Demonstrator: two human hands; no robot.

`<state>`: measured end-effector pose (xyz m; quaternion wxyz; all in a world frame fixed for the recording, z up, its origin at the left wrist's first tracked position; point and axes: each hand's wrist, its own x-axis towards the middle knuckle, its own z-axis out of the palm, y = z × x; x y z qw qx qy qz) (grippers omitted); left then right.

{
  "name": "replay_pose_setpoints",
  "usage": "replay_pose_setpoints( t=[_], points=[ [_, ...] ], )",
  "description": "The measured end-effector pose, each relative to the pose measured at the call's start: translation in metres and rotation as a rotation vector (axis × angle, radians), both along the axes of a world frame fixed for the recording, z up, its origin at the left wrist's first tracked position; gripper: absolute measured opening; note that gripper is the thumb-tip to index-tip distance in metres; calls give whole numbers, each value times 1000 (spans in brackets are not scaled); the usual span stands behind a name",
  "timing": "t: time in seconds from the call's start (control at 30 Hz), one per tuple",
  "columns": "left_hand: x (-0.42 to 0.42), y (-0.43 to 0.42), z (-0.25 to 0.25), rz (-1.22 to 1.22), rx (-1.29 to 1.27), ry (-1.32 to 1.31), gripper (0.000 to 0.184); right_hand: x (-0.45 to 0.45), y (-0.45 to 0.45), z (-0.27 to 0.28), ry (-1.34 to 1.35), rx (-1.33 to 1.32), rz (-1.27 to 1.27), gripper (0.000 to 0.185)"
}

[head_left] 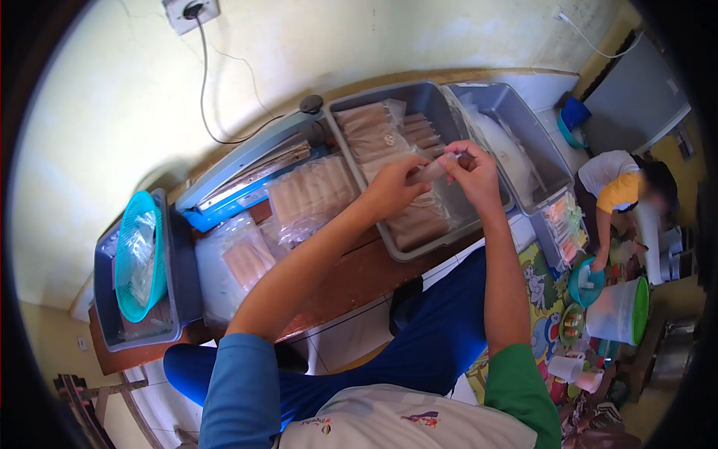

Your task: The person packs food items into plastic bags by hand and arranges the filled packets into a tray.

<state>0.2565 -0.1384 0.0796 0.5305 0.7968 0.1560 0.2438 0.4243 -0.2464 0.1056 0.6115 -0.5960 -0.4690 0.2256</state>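
Observation:
My left hand point(396, 187) is closed around one end of a pale brown stick in a clear plastic sleeve point(431, 172). At its other end, the fingers of my right hand point(475, 176) pinch the plastic. Both hands are above a grey tub point(467, 217), which holds clear bags of similar brown sticks point(366, 135) and a bag of them point(415, 224) nearer to me. Loose brown sticks point(421, 131) lie beside the far bag.
Left of the tub are a bagged row of sticks point(310, 191), a blue bag sealer point(247, 168) and a dark tub with a turquoise basket point(140, 254). A second grey tub point(550, 165) holds clear plastic. At right, another person point(609, 179) bends over a turquoise bowl point(585, 282).

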Motion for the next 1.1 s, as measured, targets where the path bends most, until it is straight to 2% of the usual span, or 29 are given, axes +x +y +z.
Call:
replay_pose_setpoints(
  t=[0.03,0.17,0.27,0.33,0.43,0.57,0.67,0.83,0.9,1.03,1.1],
  points=[
    [-16,2,3,8,-27,-1,42,-5,0,0,53,-30,109,18],
    [-84,3,15,112,67,63,42,-37,2,4,107,-77,279,21],
    [-131,4,10,130,-36,94,40,-70,7,-2,230,-101,450,22],
    [-162,1,8,169,37,91,39,-97,12,-10,324,-52,593,24],
    [-210,-7,5,250,127,106,40,-136,15,-28,366,-57,671,25],
    [-264,-18,-14,374,260,125,44,-173,10,-42,323,-103,687,24],
    [-292,-34,-34,479,318,211,53,-188,3,-49,273,-70,700,23],
    [-301,-62,-56,473,501,396,60,-205,-4,-56,174,-50,663,20],
    [-296,-66,-59,483,560,497,57,-207,-6,-62,155,-41,658,20],
    [-295,-64,-76,517,723,475,47,-211,-9,-70,143,-27,622,20],
    [-295,-62,-83,508,808,549,30,-215,-10,-72,157,-14,625,20]
  ],
)
